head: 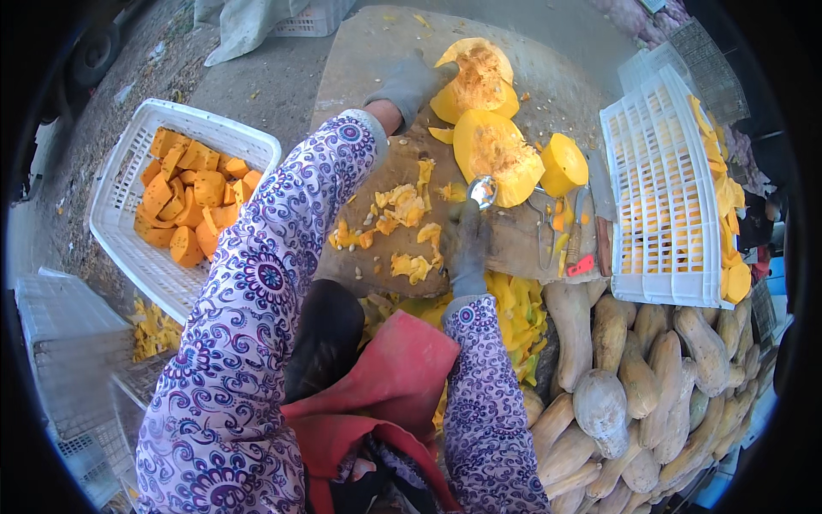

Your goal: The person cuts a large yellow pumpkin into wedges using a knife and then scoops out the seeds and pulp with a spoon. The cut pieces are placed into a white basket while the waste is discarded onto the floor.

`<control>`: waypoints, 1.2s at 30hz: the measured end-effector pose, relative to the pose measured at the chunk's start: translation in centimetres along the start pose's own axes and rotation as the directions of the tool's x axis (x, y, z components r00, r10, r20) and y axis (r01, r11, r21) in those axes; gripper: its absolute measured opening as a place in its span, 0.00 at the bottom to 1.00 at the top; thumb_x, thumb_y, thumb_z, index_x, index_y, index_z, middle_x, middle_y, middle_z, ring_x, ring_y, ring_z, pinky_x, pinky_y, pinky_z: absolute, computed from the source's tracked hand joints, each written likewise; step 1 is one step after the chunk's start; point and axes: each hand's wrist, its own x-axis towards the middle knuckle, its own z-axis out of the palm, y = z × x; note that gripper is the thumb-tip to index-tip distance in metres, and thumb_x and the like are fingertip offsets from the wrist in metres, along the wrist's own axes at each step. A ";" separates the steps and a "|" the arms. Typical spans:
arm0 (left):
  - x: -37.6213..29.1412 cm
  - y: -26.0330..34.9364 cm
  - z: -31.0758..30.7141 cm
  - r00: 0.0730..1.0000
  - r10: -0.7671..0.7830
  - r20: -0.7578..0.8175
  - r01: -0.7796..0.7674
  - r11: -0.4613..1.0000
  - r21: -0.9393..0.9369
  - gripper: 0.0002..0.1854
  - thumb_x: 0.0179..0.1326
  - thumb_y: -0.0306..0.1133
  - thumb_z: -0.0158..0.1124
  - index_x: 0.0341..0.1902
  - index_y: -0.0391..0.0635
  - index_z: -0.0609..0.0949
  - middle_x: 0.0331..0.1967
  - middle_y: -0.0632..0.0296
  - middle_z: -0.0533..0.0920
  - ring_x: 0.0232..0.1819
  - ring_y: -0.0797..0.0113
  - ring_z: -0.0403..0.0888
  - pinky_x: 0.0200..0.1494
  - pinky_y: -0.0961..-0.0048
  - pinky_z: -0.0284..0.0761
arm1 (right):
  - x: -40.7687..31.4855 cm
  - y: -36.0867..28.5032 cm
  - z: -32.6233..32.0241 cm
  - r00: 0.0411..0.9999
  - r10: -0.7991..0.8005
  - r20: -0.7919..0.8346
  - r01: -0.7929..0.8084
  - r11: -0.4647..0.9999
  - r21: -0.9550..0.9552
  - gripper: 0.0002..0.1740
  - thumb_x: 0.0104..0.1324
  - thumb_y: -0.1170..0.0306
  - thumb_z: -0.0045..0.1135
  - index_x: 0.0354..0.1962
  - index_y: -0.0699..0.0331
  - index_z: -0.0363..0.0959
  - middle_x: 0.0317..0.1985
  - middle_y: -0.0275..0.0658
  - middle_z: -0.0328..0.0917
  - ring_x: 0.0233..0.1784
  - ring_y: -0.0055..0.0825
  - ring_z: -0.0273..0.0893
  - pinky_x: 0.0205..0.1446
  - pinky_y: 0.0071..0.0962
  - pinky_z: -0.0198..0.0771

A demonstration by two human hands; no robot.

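My gloved left hand (411, 83) is at the far piece of peeled butternut squash (480, 70), its thumb over the rim of the cut face. The other fingers are partly hidden. In my gloved right hand (471, 250) is a metal spoon (482, 191), its bowl against the lower edge of the nearer squash piece (491, 151). Both pieces lie with stringy orange pulp facing up. A short peeled squash chunk (565, 166) sits just right of them. Scooped pulp and seeds (404, 205) are scattered on the wooden board (385, 148) between my hands.
Peelers (551, 231), a wooden-handled knife (602, 247) and a red-ended tool (580, 265) lie at the board's right. A white crate (664, 186) holding yellow pieces stands beyond. Unpeeled squashes (642, 379) are heaped at lower right. A white basket (122, 250) holds orange chunks at left.
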 end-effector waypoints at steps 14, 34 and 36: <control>2.7 -4.0 2.9 0.988 -0.154 -0.031 0.126 0.895 -0.429 0.23 0.58 0.35 0.60 0.53 0.34 0.72 0.43 0.51 0.78 0.42 0.61 0.81 0.32 0.65 0.80 | -0.9 -1.9 0.9 0.991 -0.135 0.011 0.134 0.990 0.039 0.20 0.68 0.51 0.47 0.25 0.56 0.63 0.10 0.26 0.54 0.09 0.17 0.53 0.10 0.18 0.46; -13.4 -9.6 -1.1 0.811 -0.008 -0.585 -0.157 0.960 -0.230 0.32 0.56 0.38 0.64 0.62 0.37 0.67 0.53 0.49 0.75 0.54 0.59 0.74 0.56 0.68 0.70 | -1.3 -4.4 3.0 0.972 -0.160 -0.173 0.126 0.974 -0.191 0.21 0.67 0.54 0.49 0.22 0.60 0.65 0.15 0.29 0.60 0.13 0.17 0.57 0.15 0.20 0.52; -13.2 -9.8 -1.2 0.823 -0.051 -0.566 -0.141 0.947 -0.290 0.32 0.55 0.39 0.65 0.61 0.37 0.67 0.53 0.48 0.75 0.54 0.59 0.74 0.56 0.68 0.70 | -1.1 -4.0 3.1 0.825 -0.554 -0.110 0.387 0.696 -0.604 0.21 0.67 0.53 0.48 0.23 0.62 0.66 0.17 0.30 0.62 0.16 0.18 0.60 0.17 0.22 0.55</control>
